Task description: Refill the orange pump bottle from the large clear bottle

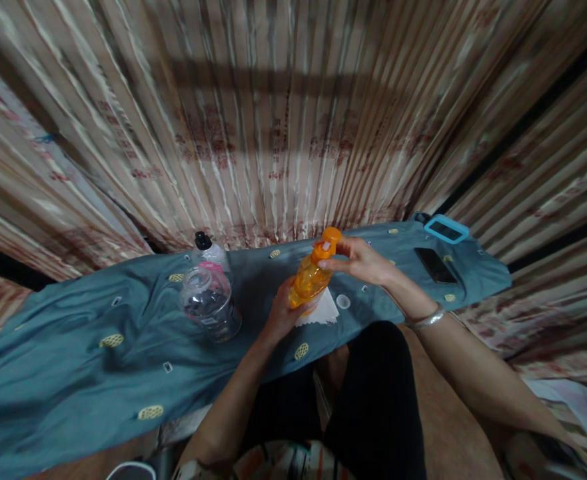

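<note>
My left hand (280,312) grips the body of an orange bottle (307,280), held tilted above the blue-grey cloth (98,313). My right hand (360,259) pinches the bottle's orange flip cap (329,239) at its top. Under the bottle lies a white paper napkin (323,312), with a small white round lid (343,301) just right of it. A silver bangle is on my right wrist.
A clear plastic jar (212,305) stands left of the bottle, with a pink-capped container and a black-capped white bottle (208,249) behind it. A black phone (435,265) and a blue-cased device (446,229) lie at the cloth's right end. Striped curtains hang behind.
</note>
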`<state>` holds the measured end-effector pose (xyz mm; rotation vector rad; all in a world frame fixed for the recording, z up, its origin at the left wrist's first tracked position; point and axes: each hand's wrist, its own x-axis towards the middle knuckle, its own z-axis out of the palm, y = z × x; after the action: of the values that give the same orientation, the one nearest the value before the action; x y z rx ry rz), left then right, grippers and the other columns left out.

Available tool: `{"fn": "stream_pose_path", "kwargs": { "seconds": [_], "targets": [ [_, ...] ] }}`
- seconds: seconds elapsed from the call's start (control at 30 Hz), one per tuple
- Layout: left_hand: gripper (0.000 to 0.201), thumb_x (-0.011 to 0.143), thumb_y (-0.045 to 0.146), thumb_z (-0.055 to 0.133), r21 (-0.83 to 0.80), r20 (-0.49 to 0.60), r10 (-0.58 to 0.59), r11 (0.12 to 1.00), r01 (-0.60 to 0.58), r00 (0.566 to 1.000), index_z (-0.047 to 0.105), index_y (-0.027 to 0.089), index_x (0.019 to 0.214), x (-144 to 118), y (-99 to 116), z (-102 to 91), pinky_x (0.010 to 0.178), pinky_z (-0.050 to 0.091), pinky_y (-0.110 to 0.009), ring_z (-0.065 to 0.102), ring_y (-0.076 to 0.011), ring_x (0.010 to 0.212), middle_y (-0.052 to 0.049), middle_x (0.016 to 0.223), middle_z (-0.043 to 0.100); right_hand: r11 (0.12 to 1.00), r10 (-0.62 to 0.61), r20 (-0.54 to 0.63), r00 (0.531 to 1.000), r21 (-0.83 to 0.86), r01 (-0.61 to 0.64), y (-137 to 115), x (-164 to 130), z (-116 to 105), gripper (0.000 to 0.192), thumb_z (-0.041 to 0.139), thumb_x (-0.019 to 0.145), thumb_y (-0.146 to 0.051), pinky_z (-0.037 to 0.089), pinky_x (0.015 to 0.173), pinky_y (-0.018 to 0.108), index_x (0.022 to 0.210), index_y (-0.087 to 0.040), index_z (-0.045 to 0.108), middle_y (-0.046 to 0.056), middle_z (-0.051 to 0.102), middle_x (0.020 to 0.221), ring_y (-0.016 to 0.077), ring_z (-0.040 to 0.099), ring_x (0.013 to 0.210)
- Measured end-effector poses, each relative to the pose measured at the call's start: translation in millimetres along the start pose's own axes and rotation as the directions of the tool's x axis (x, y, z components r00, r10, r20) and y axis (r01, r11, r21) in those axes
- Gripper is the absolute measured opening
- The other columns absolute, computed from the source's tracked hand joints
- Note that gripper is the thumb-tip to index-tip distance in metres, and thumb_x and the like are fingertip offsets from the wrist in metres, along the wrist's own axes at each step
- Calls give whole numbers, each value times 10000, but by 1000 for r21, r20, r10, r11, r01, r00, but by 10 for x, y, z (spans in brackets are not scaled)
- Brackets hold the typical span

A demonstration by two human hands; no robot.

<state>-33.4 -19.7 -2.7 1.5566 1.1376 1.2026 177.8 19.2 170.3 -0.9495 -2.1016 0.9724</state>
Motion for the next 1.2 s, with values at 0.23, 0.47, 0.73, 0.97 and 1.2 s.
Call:
{"fn": "stream_pose_path", "kwargs": {
  "seconds": [0.23,0.47,0.73,0.97,1.2],
  "targets": [
    [845,700,386,911,-4,-11,31,1000,-31,999,508,229,1426,3,105,63,1138,486,-533,623,-346,1300,-135,1430,636,998,19,145,989,48,-26,-3,96,-94,397,742,942,-535,563,1006,482,1099,-173,697,61,714,1130,219,685,1077],
    [614,802,362,819,35,-8,50,998,-50,999,586,207,1348,26,152,84,1051,544,-492,682,-312,1159,-112,1291,706,1000,31,120,992,2,-31,-3,50,-82,412,727,951,-540,554,1033,498,1139,-175,696,73,714,1178,231,683,1125],
    [632,798,379,816,41,-38,32,999,-31,999,592,218,1366,5,110,120,1051,545,-479,684,-311,1173,-103,1288,712,951,111,-223,969,-259,-168,-70,-80,204,405,739,946,-506,561,986,477,1184,-183,682,58,699,1151,223,677,1050],
    [674,787,373,818,39,-46,34,999,-32,998,562,233,1394,8,100,127,1057,549,-487,686,-296,1176,-95,1308,717,965,66,-236,970,-232,-122,-82,-93,229,503,737,938,-555,547,1028,505,1267,-185,648,75,702,1183,237,681,1098],
    [661,795,390,811,0,-32,48,999,-48,998,556,230,1383,5,101,127,1041,558,-465,693,-303,1185,-102,1317,710,951,105,-291,951,-249,-181,-76,-117,294,441,685,970,-575,575,940,448,1166,-180,673,56,704,1096,204,685,993]
  ]
}}
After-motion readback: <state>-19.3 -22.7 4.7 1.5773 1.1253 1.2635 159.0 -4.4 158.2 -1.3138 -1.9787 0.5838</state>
